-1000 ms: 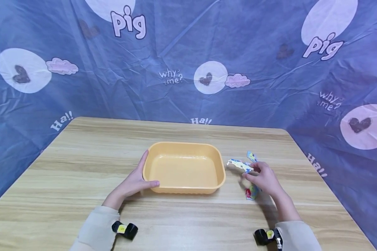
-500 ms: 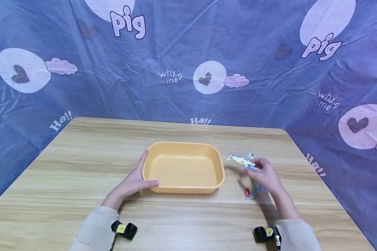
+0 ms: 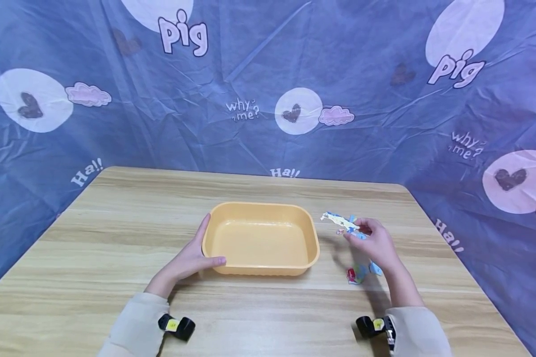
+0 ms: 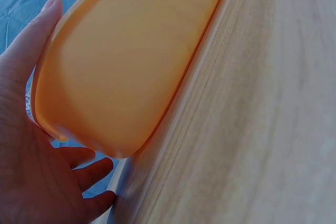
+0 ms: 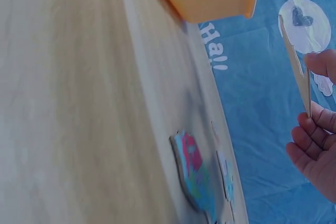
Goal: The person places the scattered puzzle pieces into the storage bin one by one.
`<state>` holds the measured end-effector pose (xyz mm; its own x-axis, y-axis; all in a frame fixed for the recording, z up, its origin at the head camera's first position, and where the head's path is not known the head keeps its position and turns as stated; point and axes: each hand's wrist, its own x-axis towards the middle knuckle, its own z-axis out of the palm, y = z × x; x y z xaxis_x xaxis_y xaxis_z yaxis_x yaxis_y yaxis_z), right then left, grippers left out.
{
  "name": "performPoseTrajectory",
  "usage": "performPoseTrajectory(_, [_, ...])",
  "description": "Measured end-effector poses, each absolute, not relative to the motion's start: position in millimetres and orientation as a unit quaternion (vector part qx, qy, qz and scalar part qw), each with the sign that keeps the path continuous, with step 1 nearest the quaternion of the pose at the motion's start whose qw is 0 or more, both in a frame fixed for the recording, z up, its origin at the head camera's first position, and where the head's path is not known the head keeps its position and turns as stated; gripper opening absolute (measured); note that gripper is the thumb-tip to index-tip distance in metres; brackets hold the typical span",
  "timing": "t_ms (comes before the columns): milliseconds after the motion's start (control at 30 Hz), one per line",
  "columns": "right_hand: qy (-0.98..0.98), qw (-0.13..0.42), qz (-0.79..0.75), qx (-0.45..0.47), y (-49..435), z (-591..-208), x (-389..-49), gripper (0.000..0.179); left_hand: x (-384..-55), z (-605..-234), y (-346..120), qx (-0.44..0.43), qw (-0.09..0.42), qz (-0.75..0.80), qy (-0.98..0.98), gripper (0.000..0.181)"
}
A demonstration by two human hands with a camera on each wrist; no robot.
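Note:
A shallow yellow-orange plastic tray (image 3: 259, 243) stands on the wooden table with nothing in it. My left hand (image 3: 189, 260) holds its near left corner, the thumb over the front rim and the fingers along the left end; in the left wrist view several fingers (image 4: 94, 174) curl beside the end wall. Right of the tray, my right hand (image 3: 375, 243) pinches a thin, flat cutout piece (image 3: 339, 220) with a jagged outline, white and blue, raised above the table. The right wrist view shows that flat piece (image 5: 295, 66) edge-on between thumb and fingers.
Below the right hand lie a red and green cutout piece (image 3: 356, 274) and a light blue one (image 3: 375, 268). Another blue piece (image 3: 353, 218) shows partly behind the held one. A blue printed cloth (image 3: 250, 148) hangs beyond the table (image 3: 138, 213).
My right hand has lifted the flat piece off the table area and carried it slightly farther back, uncovering more of the light blue piece. The left hand and the tray have not moved.

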<state>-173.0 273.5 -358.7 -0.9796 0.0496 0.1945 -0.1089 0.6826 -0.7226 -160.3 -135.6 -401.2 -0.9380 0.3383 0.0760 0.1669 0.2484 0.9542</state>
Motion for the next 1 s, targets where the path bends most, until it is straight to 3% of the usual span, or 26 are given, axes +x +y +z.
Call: performPoseTrajectory(1000, [-0.894, 0.109, 0.424, 0.1, 211, -338, -197, 0.041, -161, -405, -134, 0.156, 0.074, 0.59, 0.789, 0.108])
